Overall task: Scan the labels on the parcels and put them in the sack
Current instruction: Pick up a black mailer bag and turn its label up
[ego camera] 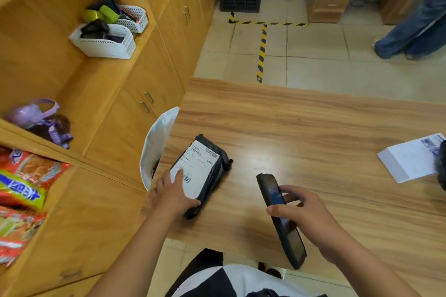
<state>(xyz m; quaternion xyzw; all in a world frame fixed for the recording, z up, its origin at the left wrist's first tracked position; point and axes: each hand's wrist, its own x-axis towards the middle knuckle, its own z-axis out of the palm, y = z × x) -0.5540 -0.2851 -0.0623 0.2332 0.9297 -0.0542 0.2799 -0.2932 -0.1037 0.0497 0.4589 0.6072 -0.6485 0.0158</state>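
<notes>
A black plastic-wrapped parcel [205,173] with a white shipping label lies near the left end of the wooden table [313,128]. My left hand [172,191] grips its near left corner, thumb under the edge and fingers on the label. My right hand [304,210] holds a black handheld scanner [280,217] tilted up, its head pointing toward the parcel, a short gap to the parcel's right. A white sack [156,142] hangs open off the table's left edge, right beside the parcel.
A white sheet of printed paper [410,159] lies at the table's right edge. Wooden cabinets and shelves with white baskets [103,41] and snack bags [21,190] stand to the left. Another person's legs [415,31] are on the tiled floor beyond the table.
</notes>
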